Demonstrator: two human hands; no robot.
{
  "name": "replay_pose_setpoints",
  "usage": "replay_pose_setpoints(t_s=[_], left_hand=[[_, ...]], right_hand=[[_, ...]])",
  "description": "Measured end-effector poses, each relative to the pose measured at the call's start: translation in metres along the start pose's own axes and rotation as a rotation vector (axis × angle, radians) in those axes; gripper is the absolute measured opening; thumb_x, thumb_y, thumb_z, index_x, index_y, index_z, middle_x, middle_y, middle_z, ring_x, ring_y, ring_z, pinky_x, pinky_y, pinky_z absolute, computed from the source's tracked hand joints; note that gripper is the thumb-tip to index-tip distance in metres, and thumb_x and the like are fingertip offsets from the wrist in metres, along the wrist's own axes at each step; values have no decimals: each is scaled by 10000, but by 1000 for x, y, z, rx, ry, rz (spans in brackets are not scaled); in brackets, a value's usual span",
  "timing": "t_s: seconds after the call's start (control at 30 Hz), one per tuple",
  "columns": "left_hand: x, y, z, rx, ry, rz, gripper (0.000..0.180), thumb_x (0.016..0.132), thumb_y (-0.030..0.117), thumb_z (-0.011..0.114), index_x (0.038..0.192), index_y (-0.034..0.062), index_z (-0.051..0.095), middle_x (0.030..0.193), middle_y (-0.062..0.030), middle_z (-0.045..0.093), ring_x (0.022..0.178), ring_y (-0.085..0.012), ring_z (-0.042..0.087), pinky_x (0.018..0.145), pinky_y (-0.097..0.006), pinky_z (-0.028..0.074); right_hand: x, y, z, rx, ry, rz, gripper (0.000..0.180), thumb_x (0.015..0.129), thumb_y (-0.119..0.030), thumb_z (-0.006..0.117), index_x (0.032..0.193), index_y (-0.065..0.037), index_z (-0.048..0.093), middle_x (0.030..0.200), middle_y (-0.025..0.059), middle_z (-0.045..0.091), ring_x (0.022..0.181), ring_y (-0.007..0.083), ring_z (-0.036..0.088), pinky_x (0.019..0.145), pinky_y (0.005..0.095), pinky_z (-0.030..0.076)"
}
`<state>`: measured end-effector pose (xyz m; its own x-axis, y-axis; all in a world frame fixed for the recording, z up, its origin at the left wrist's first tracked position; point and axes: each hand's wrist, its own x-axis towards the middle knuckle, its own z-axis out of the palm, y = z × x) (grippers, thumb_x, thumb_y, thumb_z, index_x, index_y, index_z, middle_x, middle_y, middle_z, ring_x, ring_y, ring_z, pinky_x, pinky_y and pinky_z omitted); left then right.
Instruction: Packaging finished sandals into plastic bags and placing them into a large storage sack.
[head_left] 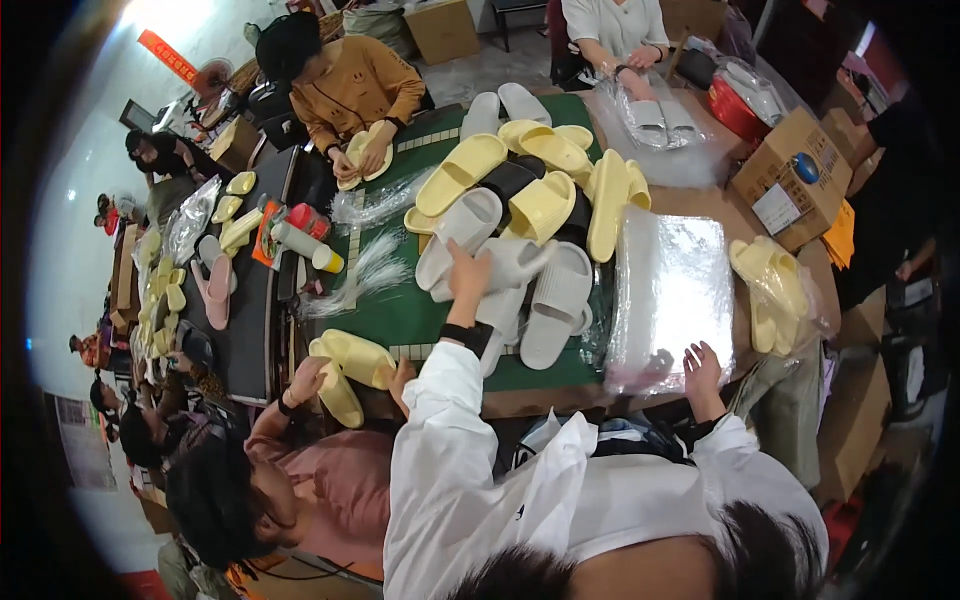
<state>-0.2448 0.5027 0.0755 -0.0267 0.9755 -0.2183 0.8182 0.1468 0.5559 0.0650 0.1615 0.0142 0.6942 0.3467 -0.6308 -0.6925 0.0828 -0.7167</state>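
Over the heap in the middle of the table, my left hand (468, 275) closes on a light grey slipper (466, 222). Some of its fingertips are hidden against the slipper. More grey slippers (556, 305) lie to the right of that hand. Yellow slippers (462, 172) and black slippers (511, 178) are piled just beyond. My right hand (704, 370) is open, its fingers apart, at the near right corner of a stack of clear plastic bags (672, 290). It holds nothing.
A person at my left handles yellow slippers (352, 365); two others work across the table. To the right are bagged yellow slippers (772, 295) and a cardboard box (792, 180). Bottles (308, 245) and loose clear strips (375, 268) lie left of the heap.
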Motion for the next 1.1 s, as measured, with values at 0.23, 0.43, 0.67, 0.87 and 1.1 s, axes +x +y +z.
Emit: replay_pose_setpoints(t_s=[0.23, 0.43, 0.67, 0.87, 1.1], left_hand=[[40, -39, 12, -978, -329, -357, 1082, 659, 65, 714, 1366, 76, -105, 1173, -179, 437, 975, -331, 511, 752, -437, 453], [55, -56, -5, -1052, -334, -241, 605, 674, 37, 675, 1171, -33, 338, 927, -115, 523, 811, -230, 555, 651, -356, 463], [-40, 71, -31, -1420, -431, -28, 358, 768, -7, 572, 1098, -47, 437, 960, -125, 557, 898, -219, 550, 769, -310, 433], [-150, 150, 13, -1479, -482, 51, 405, 812, 7, 560, 1159, 34, 351, 997, -89, 502, 901, -193, 516, 797, -328, 431], [-231, 194, 109, -1605, -804, -50, 372, 825, 24, 565, 1149, 80, 392, 980, -72, 510, 865, -179, 522, 778, -346, 452]], right_hand=[[-23, 8, 12, 35, -23, -18, 299, 834, -183, 517, 1084, -29, 463, 931, 90, 519, 799, 199, 504, 705, 301, 422], [-34, 9, 15, -10, 0, -10, 261, 857, -159, 486, 1081, -28, 460, 890, 96, 527, 749, 194, 512, 649, 303, 433], [-45, -5, 30, -190, -249, -66, 293, 829, -180, 537, 1086, -58, 469, 965, 100, 560, 853, 187, 552, 719, 282, 446], [-87, -32, 79, -741, -915, -435, 855, 715, -194, 711, 1370, -117, 166, 1319, 131, 330, 1156, 246, 403, 944, 376, 356], [-39, -44, 35, -422, -370, -770, 545, 787, -8, 549, 1263, -31, 284, 1133, 102, 460, 1068, 189, 458, 922, 303, 352]])
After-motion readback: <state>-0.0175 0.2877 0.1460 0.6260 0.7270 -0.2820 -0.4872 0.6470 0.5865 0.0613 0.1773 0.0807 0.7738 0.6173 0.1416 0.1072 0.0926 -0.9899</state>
